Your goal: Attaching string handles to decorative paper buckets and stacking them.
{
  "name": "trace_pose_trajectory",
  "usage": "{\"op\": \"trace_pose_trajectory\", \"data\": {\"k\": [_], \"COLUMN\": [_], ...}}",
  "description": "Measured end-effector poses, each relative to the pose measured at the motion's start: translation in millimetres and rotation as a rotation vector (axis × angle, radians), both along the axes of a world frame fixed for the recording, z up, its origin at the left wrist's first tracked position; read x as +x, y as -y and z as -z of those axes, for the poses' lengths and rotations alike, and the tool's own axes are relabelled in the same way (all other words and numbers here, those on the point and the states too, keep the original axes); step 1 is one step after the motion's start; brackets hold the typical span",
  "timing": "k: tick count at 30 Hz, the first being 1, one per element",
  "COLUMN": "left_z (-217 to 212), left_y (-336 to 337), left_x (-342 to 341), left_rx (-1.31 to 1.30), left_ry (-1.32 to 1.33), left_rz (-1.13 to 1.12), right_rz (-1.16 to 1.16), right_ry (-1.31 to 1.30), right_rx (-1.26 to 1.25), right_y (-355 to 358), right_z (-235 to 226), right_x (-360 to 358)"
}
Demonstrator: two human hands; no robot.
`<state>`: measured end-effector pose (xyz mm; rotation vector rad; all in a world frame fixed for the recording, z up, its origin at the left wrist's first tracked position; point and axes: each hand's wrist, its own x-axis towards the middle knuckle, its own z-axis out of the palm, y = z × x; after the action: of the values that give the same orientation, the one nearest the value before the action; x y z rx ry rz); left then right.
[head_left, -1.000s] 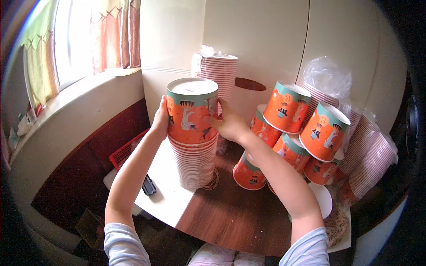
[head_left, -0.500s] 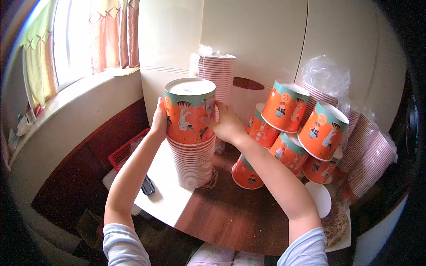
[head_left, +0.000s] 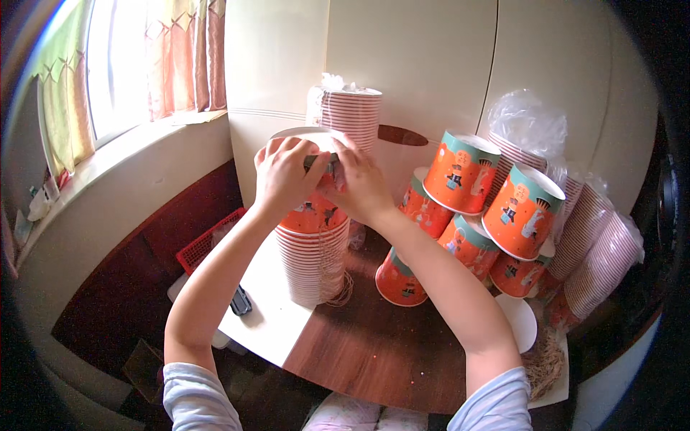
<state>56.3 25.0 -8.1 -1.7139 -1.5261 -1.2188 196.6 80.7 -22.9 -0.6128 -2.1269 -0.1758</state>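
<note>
A tall stack of upside-down paper tubs (head_left: 313,266) stands on the table before me, its white rims piled closely together. The top tub (head_left: 305,217) is orange with a green band and printed figures; its pale base faces up. My left hand (head_left: 284,172) lies over the near left of its upper edge, fingers curled around it. From the right, my right hand (head_left: 359,183) grips the upper side, its fingertips close to the left ones. Thin string (head_left: 343,293) lies in loose loops against the stack's lower right. Both hands hide much of the top tub.
Several orange tubs (head_left: 460,172) are piled upside down at the right. Plastic-wrapped tub stacks (head_left: 604,258) lean behind them, and another stack (head_left: 348,118) stands at the back. A red basket (head_left: 205,241), a dark tool (head_left: 241,302), a white disc (head_left: 519,323) and brown fibre (head_left: 544,366) lie around.
Both hands have moved from the sides of the top tub up to its upper front edge and come close together. The stack and the piled tubs have stayed put.
</note>
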Motion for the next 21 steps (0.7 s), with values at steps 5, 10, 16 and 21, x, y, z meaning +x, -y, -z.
{"op": "trace_pose_trajectory", "data": {"k": [5,10,16,21], "left_z": [10,13,15,15], "left_y": [0,2,4,4], "left_x": [2,3,3,4], "left_rx": [0.065,0.050,0.037,0.014], "left_ry": [-0.047,-0.077,-0.090,-0.074], "left_rz": [0.004,-0.018,-0.014,0.002], "right_rz": [0.006,0.044,0.058,0.094], "right_ry": [-0.001,0.052,0.128,0.263], "right_rx": [0.022,-0.033,-0.023,-0.194], "right_y": [2,9,14,21], "right_z": [9,8,4,-2], "right_x": [2,6,12,20]}}
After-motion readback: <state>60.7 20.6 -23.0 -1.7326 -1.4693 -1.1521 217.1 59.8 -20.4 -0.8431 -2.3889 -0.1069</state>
